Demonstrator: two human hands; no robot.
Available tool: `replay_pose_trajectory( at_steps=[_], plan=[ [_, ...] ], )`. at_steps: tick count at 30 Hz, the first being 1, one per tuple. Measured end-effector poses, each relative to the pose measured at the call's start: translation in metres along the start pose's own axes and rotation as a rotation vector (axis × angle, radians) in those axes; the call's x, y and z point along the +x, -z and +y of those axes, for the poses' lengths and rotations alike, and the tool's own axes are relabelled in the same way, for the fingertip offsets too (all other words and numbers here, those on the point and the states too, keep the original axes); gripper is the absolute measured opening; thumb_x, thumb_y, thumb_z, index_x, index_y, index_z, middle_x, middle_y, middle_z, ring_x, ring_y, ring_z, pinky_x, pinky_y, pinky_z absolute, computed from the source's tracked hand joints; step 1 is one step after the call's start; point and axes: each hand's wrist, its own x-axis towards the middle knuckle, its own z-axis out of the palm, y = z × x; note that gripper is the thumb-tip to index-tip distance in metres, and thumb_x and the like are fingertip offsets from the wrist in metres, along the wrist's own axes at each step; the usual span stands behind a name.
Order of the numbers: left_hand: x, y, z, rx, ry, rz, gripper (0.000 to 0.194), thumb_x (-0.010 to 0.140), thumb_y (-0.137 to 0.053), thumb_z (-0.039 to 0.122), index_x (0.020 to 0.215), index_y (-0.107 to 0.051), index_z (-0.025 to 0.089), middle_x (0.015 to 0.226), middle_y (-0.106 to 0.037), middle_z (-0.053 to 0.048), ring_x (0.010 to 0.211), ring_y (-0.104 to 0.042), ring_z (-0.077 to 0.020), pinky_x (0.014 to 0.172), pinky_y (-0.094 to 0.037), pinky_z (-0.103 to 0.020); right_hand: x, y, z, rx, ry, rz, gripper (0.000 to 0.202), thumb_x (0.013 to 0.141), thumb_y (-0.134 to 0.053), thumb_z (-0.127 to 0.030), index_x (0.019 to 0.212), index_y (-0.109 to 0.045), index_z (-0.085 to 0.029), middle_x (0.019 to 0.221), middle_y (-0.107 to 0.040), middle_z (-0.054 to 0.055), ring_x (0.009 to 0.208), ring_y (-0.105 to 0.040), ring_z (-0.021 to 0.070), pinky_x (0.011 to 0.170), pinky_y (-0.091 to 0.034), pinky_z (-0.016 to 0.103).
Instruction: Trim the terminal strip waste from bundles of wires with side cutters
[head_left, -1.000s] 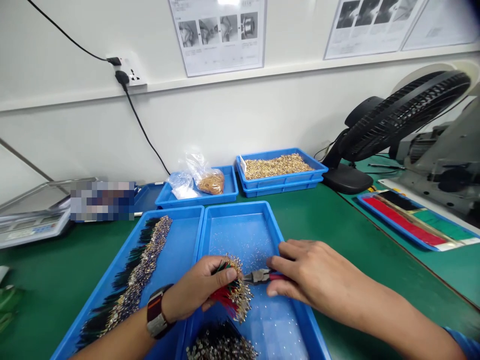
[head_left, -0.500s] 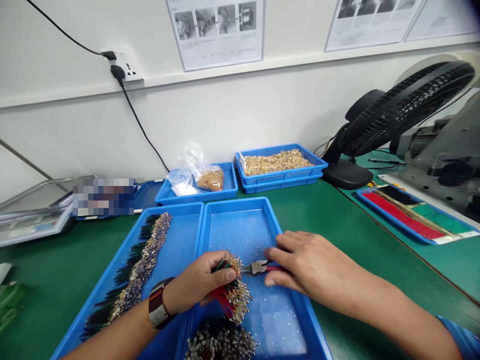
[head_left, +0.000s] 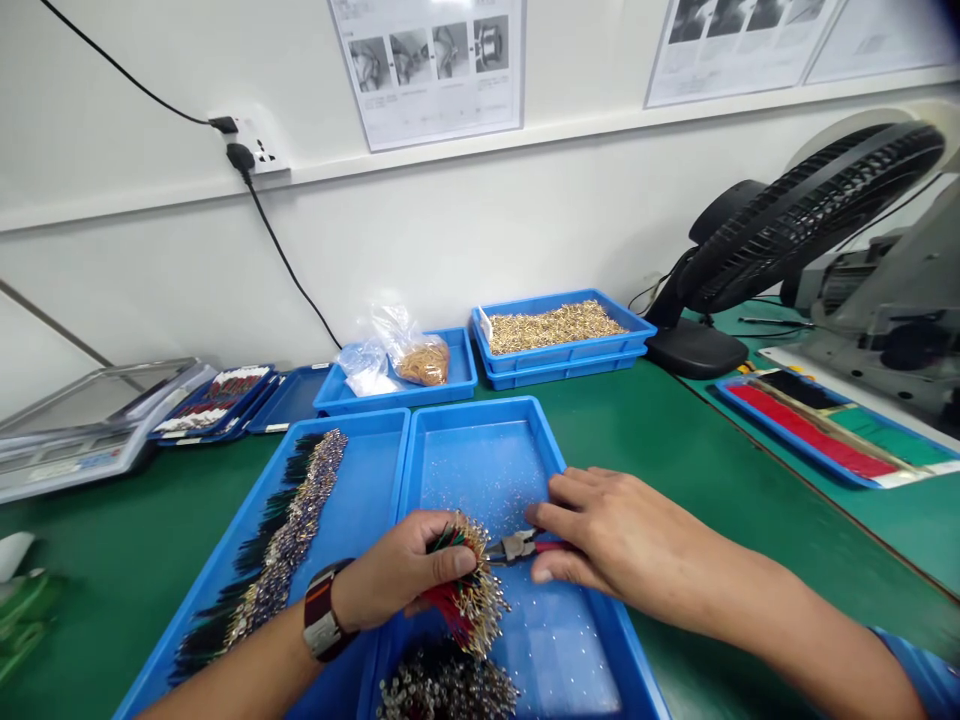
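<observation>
My left hand (head_left: 420, 565) is closed around a thick bundle of red, green and black wires (head_left: 450, 600), whose gold-coloured metal ends fan out toward the right. My right hand (head_left: 600, 530) grips pliers (head_left: 521, 546) with red handles; their jaws point left and reach the metal ends of the bundle. Whether the jaws are closed on an end is too small to tell. Both hands are over a blue tray (head_left: 480, 410) sprinkled with tiny pale bits. Below the left hand, another bundle of dark wires with silvery ends (head_left: 450, 685) lies in this tray.
Left of it, a second blue tray (head_left: 375, 440) holds a long row of dark wires with metal ends (head_left: 292, 530). Behind stand a tray of plastic bags (head_left: 424, 360) and stacked trays of gold-coloured parts (head_left: 555, 328). A black fan (head_left: 810, 220) and a tray of coloured wires (head_left: 832, 425) are at right.
The pliers' jaws look slightly more apart than before, still beside the metal ends. Both hands keep nearly the same place, and the whole view has shifted a little.
</observation>
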Motion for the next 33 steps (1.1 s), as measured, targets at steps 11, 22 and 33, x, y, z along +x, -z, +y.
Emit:
replay_pose_trajectory(
  at_steps=[11,22,33],
  plan=[
    [0.0023,-0.0019,0.0023,0.103,0.007,0.031,0.061,0.09,-0.068,0.076,0.091,-0.064,0.015,0.065,-0.053,0.005,0.043,-0.033,-0.005,0.038,-0.024,-0.019,-0.004,-0.0014,-0.0015,-0.059,0.015,0.048,0.045,0.111,-0.047,-0.058,0.09,-0.063,-0.022,0.08,-0.061,0.002,0.067,-0.056,0.0198,0.06,-0.028,0.035],
    [0.0028,-0.004,0.0002,0.029,-0.013,0.059,0.056,0.09,-0.073,0.069,0.098,-0.065,0.015,0.068,-0.055,0.005,0.042,-0.032,-0.0043,0.036,-0.023,-0.018,-0.0035,-0.0016,0.0041,-0.16,-0.015,0.109,0.043,0.109,-0.05,-0.06,0.097,-0.065,-0.022,0.084,-0.061,0.004,0.073,-0.059,0.0257,0.067,-0.034,0.039],
    [0.0011,-0.007,0.0002,-0.082,0.052,0.04,0.059,0.086,-0.076,0.072,0.094,-0.065,0.015,0.066,-0.054,0.006,0.041,-0.03,-0.004,0.032,-0.022,-0.018,-0.0029,-0.0048,0.0048,-0.098,-0.008,0.067,0.041,0.108,-0.052,-0.06,0.096,-0.065,-0.023,0.085,-0.061,0.003,0.073,-0.06,0.0253,0.065,-0.034,0.038]
  ],
)
